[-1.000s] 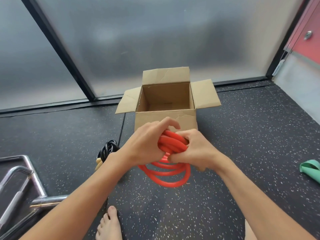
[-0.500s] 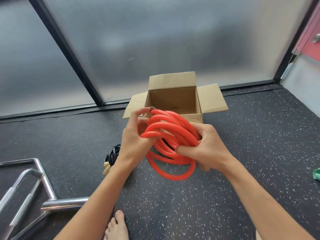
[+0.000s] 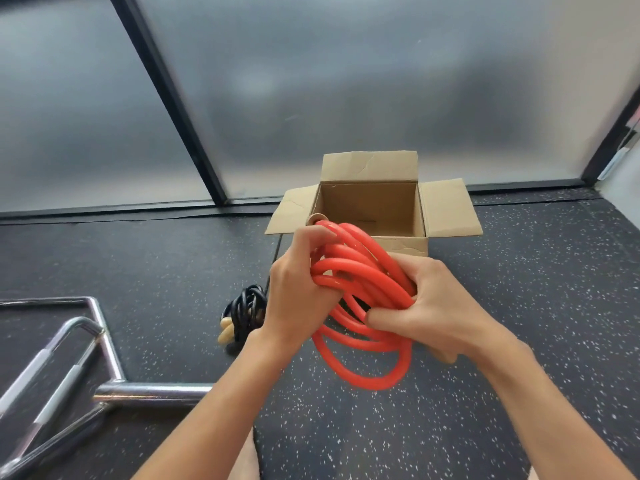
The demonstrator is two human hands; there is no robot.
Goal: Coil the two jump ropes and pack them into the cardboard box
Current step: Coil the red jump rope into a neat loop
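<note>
A coiled red jump rope (image 3: 360, 271) hangs in the air just in front of the open cardboard box (image 3: 446, 209). My left hand (image 3: 298, 292) grips the coil's left side and my right hand (image 3: 429, 306) grips its right side, with lower loops dangling between them. A wooden handle end pokes out above my left fingers. The box stands on the floor with its flaps spread and its inside looks empty. A second jump rope (image 3: 246, 310), black with pale wooden handles, lies coiled on the floor left of my left wrist.
A chrome metal frame (image 3: 104, 344) lies on the speckled black rubber floor at the lower left. Frosted glass panels with dark frames (image 3: 166, 95) stand right behind the box. My bare foot shows at the bottom edge.
Both hands have lifted the red coil from low over the floor up and toward the box, and the loops have been gathered tighter. The view has shifted slightly left.
</note>
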